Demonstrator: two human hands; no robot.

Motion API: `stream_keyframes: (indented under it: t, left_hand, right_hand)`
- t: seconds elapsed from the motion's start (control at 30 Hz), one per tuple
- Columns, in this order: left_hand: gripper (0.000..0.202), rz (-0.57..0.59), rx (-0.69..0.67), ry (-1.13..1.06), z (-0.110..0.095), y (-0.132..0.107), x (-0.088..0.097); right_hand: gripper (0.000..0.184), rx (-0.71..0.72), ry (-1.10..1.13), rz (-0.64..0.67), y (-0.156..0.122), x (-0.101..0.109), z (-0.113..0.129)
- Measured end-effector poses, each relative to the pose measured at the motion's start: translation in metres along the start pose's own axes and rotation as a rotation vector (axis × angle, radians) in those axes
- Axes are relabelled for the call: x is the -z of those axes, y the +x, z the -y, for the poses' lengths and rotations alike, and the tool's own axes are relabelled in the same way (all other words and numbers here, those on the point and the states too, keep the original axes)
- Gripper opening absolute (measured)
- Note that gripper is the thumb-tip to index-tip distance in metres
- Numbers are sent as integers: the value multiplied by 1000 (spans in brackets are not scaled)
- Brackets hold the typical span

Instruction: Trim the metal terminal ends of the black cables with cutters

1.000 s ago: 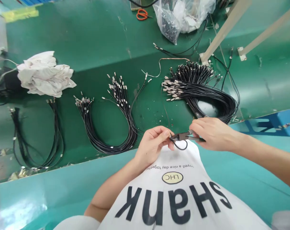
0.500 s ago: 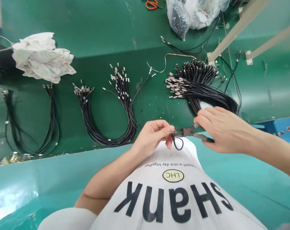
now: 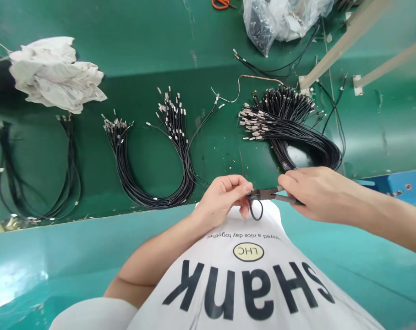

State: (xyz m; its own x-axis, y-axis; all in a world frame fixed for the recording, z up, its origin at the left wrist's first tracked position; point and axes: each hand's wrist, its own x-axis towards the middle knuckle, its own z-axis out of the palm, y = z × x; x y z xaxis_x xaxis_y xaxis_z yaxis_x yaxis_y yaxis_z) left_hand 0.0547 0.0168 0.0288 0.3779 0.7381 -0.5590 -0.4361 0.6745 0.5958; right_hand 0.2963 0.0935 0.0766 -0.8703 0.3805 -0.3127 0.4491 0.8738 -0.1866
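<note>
My left hand pinches a black cable near its end, and a small loop of it hangs below my fingertips. The pinched end itself is hidden by my thumb and fingers. Wrapped round the handles of a pair of pliers, my right hand holds the tool almost level. The jaws reach to my left fingertips, where they meet the cable; what exactly they grip is too small to tell. Both hands are just off the bench's front edge, above the white shirt.
A thick pile of black cables with metal ends lies right of centre. Further left are a U-shaped bundle, a thinner bundle and a white cloth. Plastic bags, orange-handled scissors and a slanted post stand further back.
The pliers have rolled in my right hand, so their jaws now show edge-on, and that hand has dropped slightly. My left hand keeps its pinch on the cable. The view has shifted a little.
</note>
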Motion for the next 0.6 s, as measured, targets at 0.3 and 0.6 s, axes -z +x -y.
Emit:
stream_keyframes:
  t: [0.3, 0.6]
  left_hand:
    - [31, -51, -49, -162, 5, 1, -4]
    - [32, -13, 37, -249, 9, 11, 8]
  right_hand:
    - [8, -88, -18, -385, 2, -57, 6]
    - [12, -202, 221, -385, 14, -82, 19]
